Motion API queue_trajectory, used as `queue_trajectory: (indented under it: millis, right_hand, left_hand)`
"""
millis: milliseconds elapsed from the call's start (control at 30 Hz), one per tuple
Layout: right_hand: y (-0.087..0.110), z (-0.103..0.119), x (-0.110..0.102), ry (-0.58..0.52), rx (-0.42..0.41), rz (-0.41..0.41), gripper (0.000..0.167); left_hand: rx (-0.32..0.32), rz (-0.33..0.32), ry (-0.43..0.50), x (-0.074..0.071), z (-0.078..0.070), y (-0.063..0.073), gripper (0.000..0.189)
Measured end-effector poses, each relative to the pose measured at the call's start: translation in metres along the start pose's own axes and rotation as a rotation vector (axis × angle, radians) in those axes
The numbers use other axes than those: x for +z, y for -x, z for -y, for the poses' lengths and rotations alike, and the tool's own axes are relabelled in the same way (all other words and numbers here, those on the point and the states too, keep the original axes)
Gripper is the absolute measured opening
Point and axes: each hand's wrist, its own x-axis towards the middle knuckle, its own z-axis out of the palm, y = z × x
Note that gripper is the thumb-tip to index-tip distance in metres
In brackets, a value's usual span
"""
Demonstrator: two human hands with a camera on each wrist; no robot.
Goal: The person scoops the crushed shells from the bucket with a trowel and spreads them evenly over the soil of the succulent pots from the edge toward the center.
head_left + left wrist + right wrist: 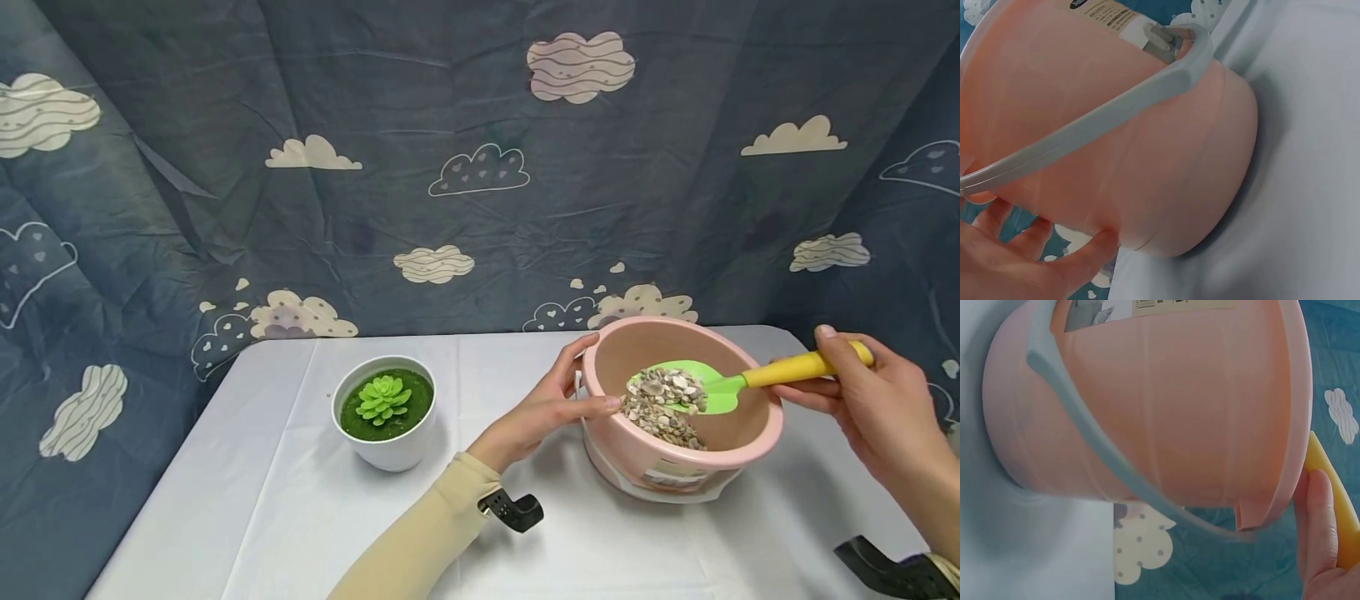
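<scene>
A pink bucket point(720, 446) stands on the white table, with gravel point(663, 427) inside. My left hand point(534, 421) holds it at the left side of the rim, thumb over the edge; in the left wrist view, fingers point(1088, 259) of that hand touch the outer wall. My right hand point(885, 400) grips the yellow handle of a small garden trowel point(787, 369). The trowel's green blade is over the bucket's opening and carries a heap of gravel. In the right wrist view, the bucket point(1179, 412) hides the blade, and part of the yellow handle point(1341, 506) shows.
A white pot point(397, 450) with a green succulent point(383, 400) stands left of the bucket on the white tablecloth point(315, 517). The bucket's grey handle point(1085, 131) hangs down against its side. A dark blue cloud-patterned curtain point(480, 92) rises behind the table.
</scene>
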Motion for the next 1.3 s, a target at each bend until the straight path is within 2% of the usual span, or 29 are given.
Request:
queue_trajectory:
  millis: [167, 500, 833, 1100, 1300]
  right_hand:
    - [-0.003, -0.001, 0.007, -0.058, -0.007, 0.000, 0.033]
    - [-0.005, 0.003, 0.020, -0.085, -0.022, 0.011, 0.034]
    - [-0.004, 0.006, 0.031, -0.126, -0.030, 0.054, 0.035]
    - [-0.004, 0.009, 0.037, -0.204, 0.024, 0.121, 0.041]
    - [-0.004, 0.010, 0.043, -0.239, 0.033, 0.134, 0.041]
  left_hand:
    - [0.017, 0.009, -0.027, -0.004, -0.002, -0.001, 0.080]
    - [0.064, -0.056, -0.223, -0.005, -0.010, 0.001, 0.082]
    - [0.105, -0.050, -0.365, -0.012, -0.014, 0.012, 0.086]
    - [0.017, -0.087, -0.446, -0.024, -0.027, 0.027, 0.095]
    - [0.005, -0.084, -0.543, -0.027, -0.032, 0.039, 0.099]
